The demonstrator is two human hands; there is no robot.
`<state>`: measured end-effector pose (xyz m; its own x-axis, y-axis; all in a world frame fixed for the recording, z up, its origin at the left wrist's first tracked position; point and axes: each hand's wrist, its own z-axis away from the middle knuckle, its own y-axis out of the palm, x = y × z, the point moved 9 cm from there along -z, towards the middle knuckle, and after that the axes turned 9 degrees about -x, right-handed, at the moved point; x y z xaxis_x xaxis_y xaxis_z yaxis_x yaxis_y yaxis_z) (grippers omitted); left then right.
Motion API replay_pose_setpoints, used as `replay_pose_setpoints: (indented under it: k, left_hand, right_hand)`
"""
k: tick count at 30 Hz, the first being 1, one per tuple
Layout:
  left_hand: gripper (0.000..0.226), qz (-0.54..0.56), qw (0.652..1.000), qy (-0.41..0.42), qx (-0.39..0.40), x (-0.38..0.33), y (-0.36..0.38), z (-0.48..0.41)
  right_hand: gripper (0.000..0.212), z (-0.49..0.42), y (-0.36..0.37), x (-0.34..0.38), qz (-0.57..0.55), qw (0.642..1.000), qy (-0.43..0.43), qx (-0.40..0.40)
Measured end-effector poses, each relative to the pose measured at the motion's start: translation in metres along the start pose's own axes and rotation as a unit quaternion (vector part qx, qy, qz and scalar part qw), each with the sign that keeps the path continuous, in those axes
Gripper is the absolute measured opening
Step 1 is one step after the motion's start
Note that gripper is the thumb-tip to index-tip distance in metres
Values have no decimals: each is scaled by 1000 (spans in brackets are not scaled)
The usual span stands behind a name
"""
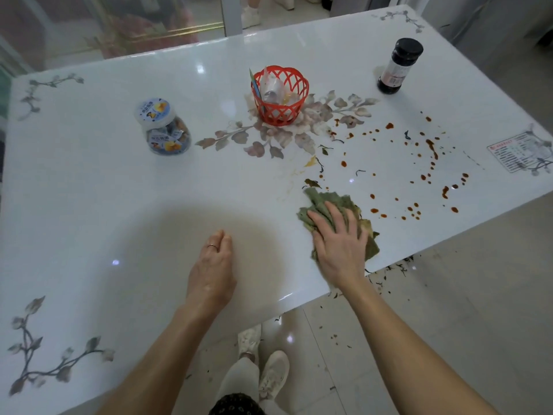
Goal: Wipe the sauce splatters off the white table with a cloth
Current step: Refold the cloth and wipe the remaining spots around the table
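Observation:
A crumpled green cloth (324, 202) lies near the front edge of the white table (119, 205). My right hand (338, 244) presses flat on it with straight, spread fingers. Red-brown sauce splatters (431, 145) dot the table to the right of and beyond the cloth, mixed with small dark leaf bits (312, 183). My left hand (214, 265) rests on the bare table to the left of the cloth, its fingers loosely curled and holding nothing.
A red plastic basket (279, 95) stands mid-table, a clear snack jar (164, 130) to its left, a dark sauce bottle (399, 65) at the far right. A printed card (514, 151) lies at the right edge. Debris litters the floor (389, 274) below the table edge.

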<state>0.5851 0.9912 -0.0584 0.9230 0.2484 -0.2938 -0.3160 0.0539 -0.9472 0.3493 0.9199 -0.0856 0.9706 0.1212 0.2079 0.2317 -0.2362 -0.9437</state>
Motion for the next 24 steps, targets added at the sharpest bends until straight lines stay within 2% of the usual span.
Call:
replay_pose_setpoints:
  k: [3, 7, 10, 14, 17, 19, 21, 24]
  left_hand:
    - [66, -4, 1000, 4, -6, -1, 0, 0]
    - [63, -3, 1000, 2, -3, -2, -1, -4]
    - [58, -11, 1000, 9, -3, -1, -6, -9]
    - [43, -15, 1000, 17, -7, 3, -14, -17]
    - [38, 7, 1000, 9, -14, 8, -15, -26]
    - [40, 34, 999, -1, -35, 10, -17, -32]
    - [42, 52, 998, -9, -47, 11, -17, -36]
    - [43, 64, 996, -12, -54, 14, -18, -45]
  right_hand:
    - [45, 17, -2, 22, 23, 999, 37, -18]
    - [50, 28, 11, 58, 40, 998, -45, -2]
    - [50, -1, 19, 47, 41, 997, -65, 30]
    - [50, -23, 10, 15, 44, 998, 40, 10]
    - [51, -9, 3, 25, 51, 994, 97, -19]
    - [50, 3, 5, 53, 48, 996, 70, -20]
    - [49, 6, 13, 83, 39, 999, -2, -13]
    - [49, -26, 26, 100, 23, 997, -67, -3]
